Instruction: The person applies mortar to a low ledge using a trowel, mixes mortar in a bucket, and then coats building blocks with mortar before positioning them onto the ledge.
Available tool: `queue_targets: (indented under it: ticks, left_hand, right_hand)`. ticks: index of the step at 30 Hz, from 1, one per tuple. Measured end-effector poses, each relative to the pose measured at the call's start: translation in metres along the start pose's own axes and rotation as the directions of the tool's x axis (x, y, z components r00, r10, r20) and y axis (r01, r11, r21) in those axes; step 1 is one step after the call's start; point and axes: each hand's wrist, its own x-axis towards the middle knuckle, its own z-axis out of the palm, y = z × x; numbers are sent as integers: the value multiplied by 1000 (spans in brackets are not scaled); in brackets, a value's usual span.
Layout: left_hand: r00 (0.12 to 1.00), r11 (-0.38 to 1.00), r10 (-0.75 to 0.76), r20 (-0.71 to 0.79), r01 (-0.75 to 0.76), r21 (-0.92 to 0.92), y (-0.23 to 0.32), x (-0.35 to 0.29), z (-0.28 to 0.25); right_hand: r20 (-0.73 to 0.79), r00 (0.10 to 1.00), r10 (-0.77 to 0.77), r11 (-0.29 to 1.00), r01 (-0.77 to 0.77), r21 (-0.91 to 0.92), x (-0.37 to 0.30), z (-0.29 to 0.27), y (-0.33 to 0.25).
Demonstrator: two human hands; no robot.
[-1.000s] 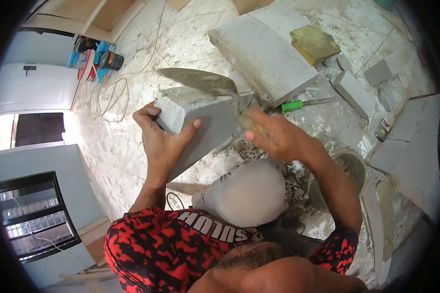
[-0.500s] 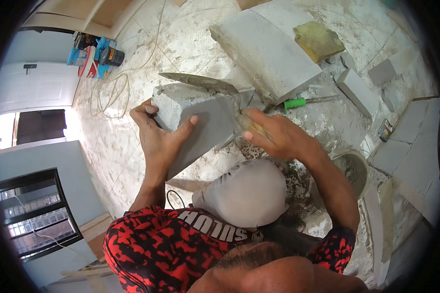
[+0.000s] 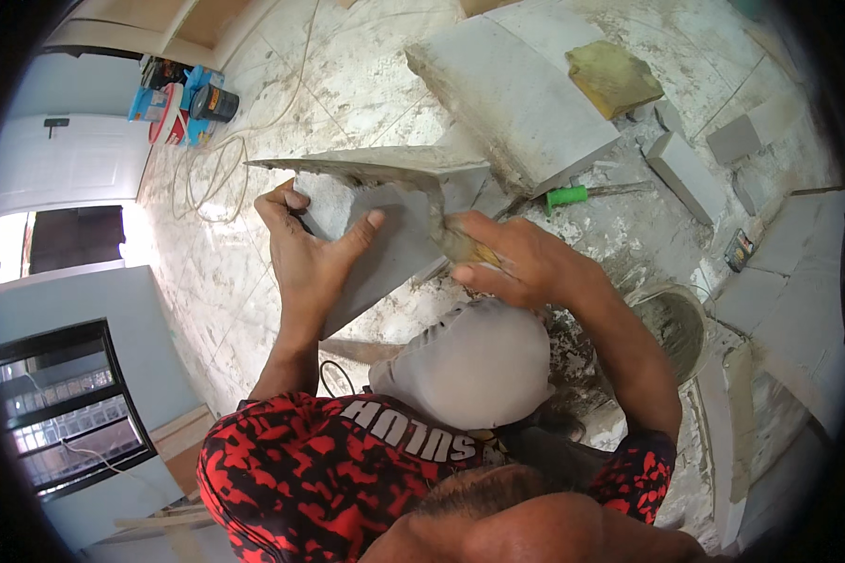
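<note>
My left hand [image 3: 314, 246] is closed round the left end of a grey block [image 3: 390, 244], with the thumb on its near face and the fingers at the far left corner. In my right hand [image 3: 516, 253], fingers wrapped round the handle, is a trowel [image 3: 347, 170] dirty with mortar. Its long blade lies across the block's far edge and reaches out past the left corner, seen nearly edge-on. Whether the whole blade touches the block I cannot tell. A rounded grey fabric shape [image 3: 469, 366] sits between my forearms.
Right of my right forearm is a bucket [image 3: 695, 328] with grey mix inside. Beyond the trowel lie a large pale block [image 3: 516, 103], a yellowish lump [image 3: 613, 78] and a green-handled tool [image 3: 566, 197]. Broken block pieces [image 3: 683, 178] lie right. Far left, containers [image 3: 169, 117] stand near a cable [image 3: 239, 178].
The trowel has slid left along the block's far edge, its tip now beyond the left corner. My right hand has shifted slightly left with it. My left hand keeps its hold on the block.
</note>
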Motion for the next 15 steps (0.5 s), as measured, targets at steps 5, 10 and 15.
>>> queue_targets:
  ticks: [5,10,15]
  left_hand:
    - [996,995,65,-56,-69,-73,-9,-8,1]
    - [997,998,60,-42,-59,17,0,-6,1]
    - [998,994,7,-58,-13,-112,-5,-9,-1]
  right_hand:
    - [-190,981,-48,999,45,-19,-6,1,16]
    - [-41,994,101,995,-101,-10,0,4,19]
    - [-136,979,-151,984,135,-119,11,6,1]
